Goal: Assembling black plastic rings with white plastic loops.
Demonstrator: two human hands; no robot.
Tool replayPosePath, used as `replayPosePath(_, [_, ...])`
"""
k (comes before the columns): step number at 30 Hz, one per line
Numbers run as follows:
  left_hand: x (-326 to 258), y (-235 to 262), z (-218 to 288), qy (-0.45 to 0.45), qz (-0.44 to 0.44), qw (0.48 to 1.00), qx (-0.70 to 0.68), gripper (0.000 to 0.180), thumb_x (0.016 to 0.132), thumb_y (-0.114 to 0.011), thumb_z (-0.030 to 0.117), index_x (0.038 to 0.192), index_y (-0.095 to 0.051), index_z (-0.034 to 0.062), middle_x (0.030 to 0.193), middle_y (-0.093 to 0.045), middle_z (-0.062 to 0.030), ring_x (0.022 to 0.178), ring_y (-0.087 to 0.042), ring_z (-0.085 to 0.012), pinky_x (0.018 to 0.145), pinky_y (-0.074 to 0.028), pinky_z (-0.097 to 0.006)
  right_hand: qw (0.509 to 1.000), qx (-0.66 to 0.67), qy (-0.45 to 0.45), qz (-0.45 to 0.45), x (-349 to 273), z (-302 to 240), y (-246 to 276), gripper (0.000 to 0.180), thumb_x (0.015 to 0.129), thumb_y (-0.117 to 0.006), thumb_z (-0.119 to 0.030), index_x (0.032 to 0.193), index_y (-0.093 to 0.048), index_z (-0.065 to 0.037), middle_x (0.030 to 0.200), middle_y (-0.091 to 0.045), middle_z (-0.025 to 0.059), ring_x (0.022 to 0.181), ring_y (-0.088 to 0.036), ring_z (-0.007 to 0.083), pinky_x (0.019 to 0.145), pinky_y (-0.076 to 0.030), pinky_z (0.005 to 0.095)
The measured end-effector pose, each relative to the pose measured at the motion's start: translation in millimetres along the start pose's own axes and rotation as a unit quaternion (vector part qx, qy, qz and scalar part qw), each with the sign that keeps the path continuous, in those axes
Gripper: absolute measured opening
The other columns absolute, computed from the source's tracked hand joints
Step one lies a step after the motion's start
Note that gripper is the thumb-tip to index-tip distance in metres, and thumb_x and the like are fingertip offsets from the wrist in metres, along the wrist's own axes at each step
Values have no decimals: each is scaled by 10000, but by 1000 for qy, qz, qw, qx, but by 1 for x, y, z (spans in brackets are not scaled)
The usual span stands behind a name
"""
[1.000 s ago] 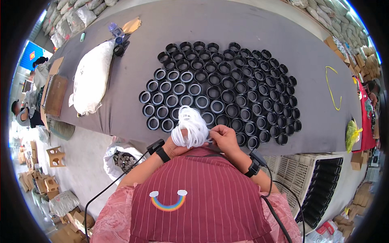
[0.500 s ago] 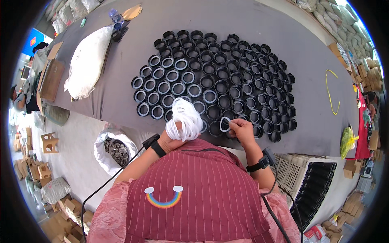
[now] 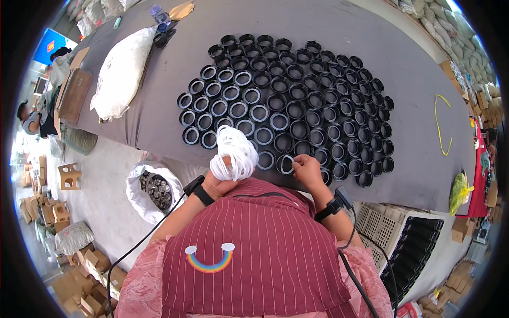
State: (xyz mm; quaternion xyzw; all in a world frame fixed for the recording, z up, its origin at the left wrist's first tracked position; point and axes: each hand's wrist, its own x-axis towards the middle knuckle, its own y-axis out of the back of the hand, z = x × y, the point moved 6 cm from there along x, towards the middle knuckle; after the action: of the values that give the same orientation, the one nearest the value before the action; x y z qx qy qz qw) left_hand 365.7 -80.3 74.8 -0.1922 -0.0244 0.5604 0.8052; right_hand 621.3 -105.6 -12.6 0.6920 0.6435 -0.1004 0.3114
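Your left hand (image 3: pixel 220 183) gripped the bunch of white rings (image 3: pixel 233 153) at the table's (image 3: pixel 159 100) near edge. Right hand (image 3: pixel 307 168) pinched one ring over a near-row black cap (image 3: pixel 285 164). Seating step; next likely needed it pressed flat.

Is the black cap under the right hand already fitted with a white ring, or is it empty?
Fitted, it seems: a white ring lies in the black cap, with the right hand touching it. Whether it is fully seated, cannot tell.

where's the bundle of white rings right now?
In the head view, the bundle of white rings sits in the left hand, low and left of centre, at the near edge of the black caps, beside the right hand.
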Motion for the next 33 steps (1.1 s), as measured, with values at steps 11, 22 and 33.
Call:
replayPosePath(11, [0,5,0,18,12,1000,-13,389,664,-582,15,1045,-592,96,1012,-606,-103,983,-558,-300,908,-393,-382,999,-21,-24,-24,-4,-12,-1,183,752,-621,-97,892,-607,21,670,-623,97,567,-602,156,498,-473,281])
replayPosePath(22, [5,10,-2,-9,16,997,69,328,698,-679,114,1013,-589,92,999,-602,-102,963,-560,-291,860,-431,-369,922,-339,172,71,-11,-39,-7,184,763,-607,-191,889,-590,-57,784,-629,158,752,-603,350,671,-480,409])
replayPosePath(33, [6,-3,10,-43,-101,980,169,527,752,-681,150,1216,-450,61,1160,-551,-100,1063,-537,-266,943,-416,-445,981,10,186,-49,-49,-117,-33,239,751,-668,-198,888,-578,-24,738,-643,99,658,-629,183,617,-495,294])
